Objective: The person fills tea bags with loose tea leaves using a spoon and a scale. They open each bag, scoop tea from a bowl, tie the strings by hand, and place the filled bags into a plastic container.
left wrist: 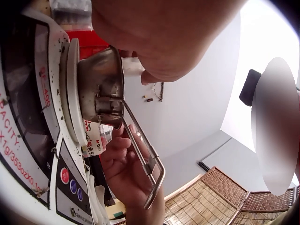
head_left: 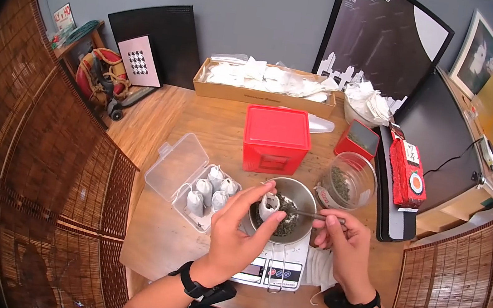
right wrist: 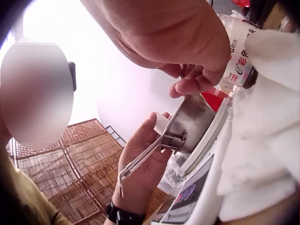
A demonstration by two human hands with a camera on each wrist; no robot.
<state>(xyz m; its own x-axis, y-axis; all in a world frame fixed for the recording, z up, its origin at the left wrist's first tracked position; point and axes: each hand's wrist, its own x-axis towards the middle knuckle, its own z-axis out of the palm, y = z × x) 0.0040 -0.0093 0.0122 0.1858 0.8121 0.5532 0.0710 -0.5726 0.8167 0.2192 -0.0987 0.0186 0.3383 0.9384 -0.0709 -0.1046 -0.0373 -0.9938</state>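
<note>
White scale (head_left: 297,259), top mostly hidden, below left hand (head_left: 237,228) and right hand (head_left: 347,247), hands apart; metal bowl (head_left: 306,201) between them, dark leaves (head_left: 287,226) inside; white pouch (head_left: 265,211) pinched in left, base unclear; thin utensil (head_left: 316,216) pinched in right, tip indistinct

1. Metal cup (head_left: 305,194): partly hidden by the left hand (head_left: 239,225) in the head view.
2. Poster (head_left: 387,48): top cut off there.
3. Scale (head_left: 298,259): button labels too small there.
4. Person's head (left wrist: 276,126): blurred in both wrist views.
</note>
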